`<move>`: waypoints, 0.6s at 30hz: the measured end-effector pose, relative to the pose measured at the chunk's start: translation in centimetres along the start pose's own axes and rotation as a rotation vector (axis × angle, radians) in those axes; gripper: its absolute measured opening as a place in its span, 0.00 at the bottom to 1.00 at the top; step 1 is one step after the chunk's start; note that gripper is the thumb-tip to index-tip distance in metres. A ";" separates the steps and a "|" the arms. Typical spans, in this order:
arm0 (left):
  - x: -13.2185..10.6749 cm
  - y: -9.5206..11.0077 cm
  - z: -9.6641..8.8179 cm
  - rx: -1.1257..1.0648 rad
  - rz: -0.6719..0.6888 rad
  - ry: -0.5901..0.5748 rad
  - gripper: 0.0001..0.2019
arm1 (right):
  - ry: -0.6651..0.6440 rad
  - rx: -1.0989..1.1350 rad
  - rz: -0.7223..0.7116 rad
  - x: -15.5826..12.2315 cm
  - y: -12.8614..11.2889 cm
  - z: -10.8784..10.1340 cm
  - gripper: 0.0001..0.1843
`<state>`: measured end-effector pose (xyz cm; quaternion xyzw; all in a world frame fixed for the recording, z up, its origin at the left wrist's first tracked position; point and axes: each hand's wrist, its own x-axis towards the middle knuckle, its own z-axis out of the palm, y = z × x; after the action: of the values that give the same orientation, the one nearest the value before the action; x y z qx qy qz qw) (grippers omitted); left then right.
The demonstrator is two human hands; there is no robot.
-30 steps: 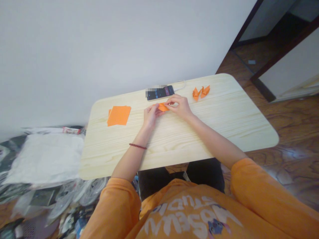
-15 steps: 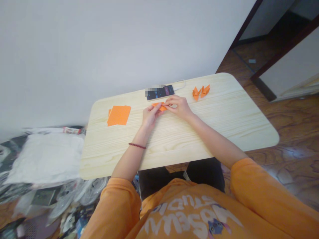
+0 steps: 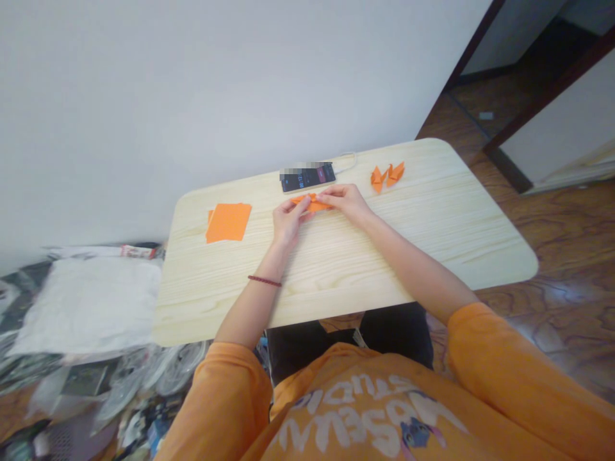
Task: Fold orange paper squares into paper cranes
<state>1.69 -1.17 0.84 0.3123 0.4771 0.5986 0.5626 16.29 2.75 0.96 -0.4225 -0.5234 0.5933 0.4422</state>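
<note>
Two hands pinch one narrow folded orange paper (image 3: 311,202): fingertips of the left hand (image 3: 288,221) and right hand (image 3: 344,201) close on opposite ends, its long axis running crosswise between them. A smartphone (image 3: 307,177) lies just beyond, nothing between. A stack of orange paper squares (image 3: 228,222) sits left, two orange origami figures (image 3: 387,176) right, on the pale wooden table (image 3: 336,282).

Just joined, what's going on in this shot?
A person at a light wooden table pinches a folded piece of orange paper between their left hand and right hand. A stack of orange paper squares lies to the left, two folded orange paper figures to the right, and a phone just past the hands.
</note>
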 end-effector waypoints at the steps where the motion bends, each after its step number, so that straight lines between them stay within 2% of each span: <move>1: 0.0 0.0 0.0 0.005 0.007 -0.004 0.15 | -0.005 0.005 0.011 0.0 0.0 0.0 0.23; 18: 0.1 0.0 0.0 0.026 -0.017 0.018 0.13 | -0.026 -0.003 0.009 0.1 0.0 -0.1 0.20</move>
<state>1.66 -1.08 0.78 0.3104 0.4924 0.5904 0.5591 16.34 2.84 1.00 -0.4177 -0.5284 0.5997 0.4321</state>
